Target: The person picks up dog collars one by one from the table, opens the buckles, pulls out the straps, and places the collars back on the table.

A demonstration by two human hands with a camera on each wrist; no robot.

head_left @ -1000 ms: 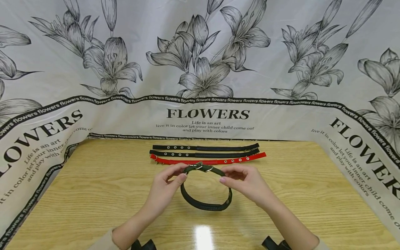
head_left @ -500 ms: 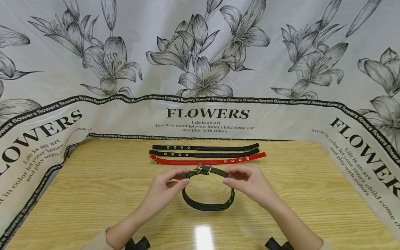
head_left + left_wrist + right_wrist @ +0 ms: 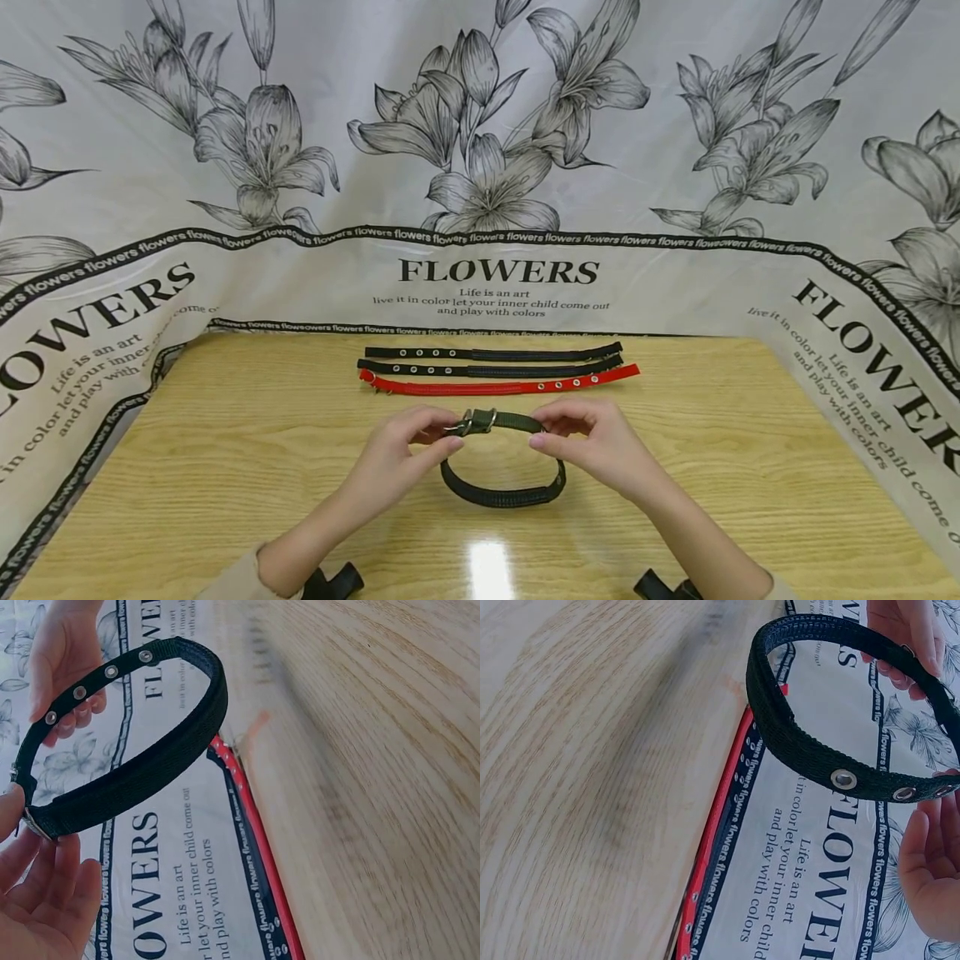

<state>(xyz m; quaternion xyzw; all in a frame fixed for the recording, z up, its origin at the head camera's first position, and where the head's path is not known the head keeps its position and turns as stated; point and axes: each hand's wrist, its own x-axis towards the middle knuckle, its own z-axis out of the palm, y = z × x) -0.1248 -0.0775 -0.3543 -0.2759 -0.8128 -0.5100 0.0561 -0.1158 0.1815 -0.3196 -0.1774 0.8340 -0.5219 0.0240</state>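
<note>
A dark green pet collar [image 3: 502,497], closed into a loop, is held up over the table between both hands. My left hand [image 3: 405,446] pinches it beside the metal buckle [image 3: 468,423], thumb toward me. On the other side, my right hand [image 3: 592,440] pinches the strap between thumb and fingers. In the left wrist view a row of metal eyelets [image 3: 111,672] runs along the band toward the right hand. The padded section [image 3: 142,780] of the collar hangs at the lower, near side of the loop. Eyelets also show up close in the right wrist view.
Behind the hands a red collar [image 3: 465,389] lies flat, with two black collars [image 3: 517,356] stretched out beyond it. The wood-grain table [image 3: 225,467] meets a white flower-print cloth [image 3: 300,283] at the back and sides. Black wrist gear [image 3: 333,582] shows at the bottom edge.
The loop has turned in the hands, so the buckle sits farther left, near the left fingers. The hands and collar have dropped slightly toward me. The laid-out collars stay put.
</note>
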